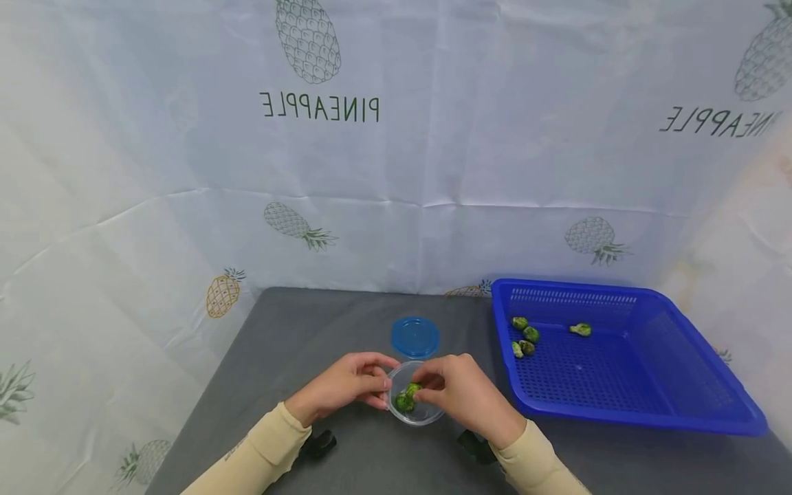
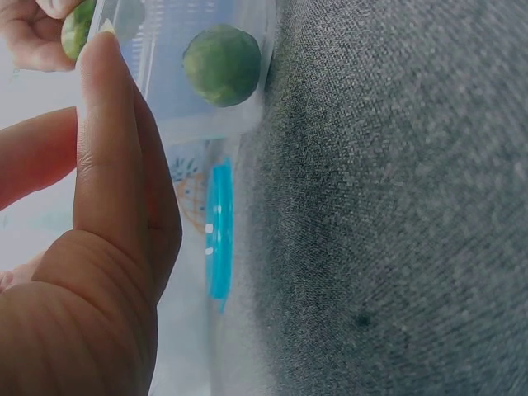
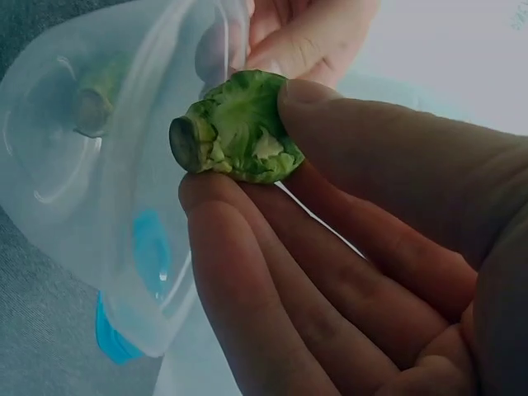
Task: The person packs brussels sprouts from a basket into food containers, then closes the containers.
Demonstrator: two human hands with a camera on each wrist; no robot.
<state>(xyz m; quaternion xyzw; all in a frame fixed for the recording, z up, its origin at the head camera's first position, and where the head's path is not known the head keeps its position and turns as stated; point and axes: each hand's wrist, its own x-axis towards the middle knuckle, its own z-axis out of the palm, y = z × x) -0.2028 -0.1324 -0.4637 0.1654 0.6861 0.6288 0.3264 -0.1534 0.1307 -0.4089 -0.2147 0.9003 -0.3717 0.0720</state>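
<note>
Pale sleeves (image 1: 269, 440) come in lowest in the head view, the left hand (image 1: 346, 383) gripping the rim of a clear bowl (image 1: 417, 421) between thumb and fingers, the right hand (image 1: 470, 395) pinching a sprout (image 1: 413, 390) over it. Just beyond the bowl, a blue lid (image 1: 415, 336) lies on the grey tabletop (image 1: 266, 357); to the right stands a blue basket (image 1: 625, 375) holding more sprouts (image 1: 531, 335). From the left wrist, the left thumb presses the bowl's wall, and a second sprout (image 2: 222, 66) rests inside. From the right wrist, thumb and fingertips hold the pinched sprout, its cut stem towards the bowl.
</note>
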